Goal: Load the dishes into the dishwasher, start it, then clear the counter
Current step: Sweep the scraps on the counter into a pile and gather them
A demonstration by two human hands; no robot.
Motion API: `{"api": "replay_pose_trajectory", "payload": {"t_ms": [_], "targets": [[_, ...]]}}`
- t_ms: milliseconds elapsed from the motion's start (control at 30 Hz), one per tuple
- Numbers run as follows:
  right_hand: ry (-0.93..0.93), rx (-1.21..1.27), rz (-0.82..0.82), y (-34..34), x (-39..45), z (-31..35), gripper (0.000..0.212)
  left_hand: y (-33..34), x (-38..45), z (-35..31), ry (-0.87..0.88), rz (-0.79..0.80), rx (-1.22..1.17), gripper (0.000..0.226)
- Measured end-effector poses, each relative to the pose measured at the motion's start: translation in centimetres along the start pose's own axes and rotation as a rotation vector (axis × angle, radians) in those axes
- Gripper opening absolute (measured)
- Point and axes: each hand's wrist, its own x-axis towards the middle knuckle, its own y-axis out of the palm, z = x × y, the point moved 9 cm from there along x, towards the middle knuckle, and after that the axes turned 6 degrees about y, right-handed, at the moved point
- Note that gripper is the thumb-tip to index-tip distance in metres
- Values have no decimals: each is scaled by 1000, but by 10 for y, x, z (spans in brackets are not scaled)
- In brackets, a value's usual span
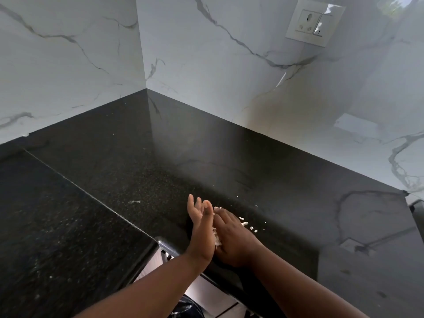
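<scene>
Walls: white marble walls (206, 53) with grey lines meet in a corner behind the counter.
Counter: the black shiny counter (160, 157) runs along both walls and turns at the corner. A thin seam crosses it on the left.
Socket: a white wall socket (314, 22) with a switch sits high on the right wall.
Left hand: the left hand (199, 228) stands on its edge at the front of the counter. Its fingers are straight and point up and away. It holds nothing but makes a wall beside the white bits.
Right hand: the right hand (231, 235) lies palm down on the counter, just beside the left hand. Its fingers are flat and loose, pressing on the bits, not gripping.
Bits: small white crumbs (216, 238) are bunched between the two hands. A few more lie just to the right.
Smear: a tiny white smear (134, 202) is on the counter, left of the hands.
</scene>
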Motion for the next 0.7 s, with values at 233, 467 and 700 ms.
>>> {"api": "replay_pose_trajectory", "payload": {"t_ms": [233, 467, 700], "targets": [[34, -113, -39, 0, 2, -6, 42, -30, -6, -23, 78, -211, 49, 62], [3, -174, -85, -5, 9, -3, 35, -91, -49, 1, -467, -241, -301, 57], [64, -245, -19, -9, 24, -2, 58, -109, -113, 61, -898, -124, -255, 57]]}}
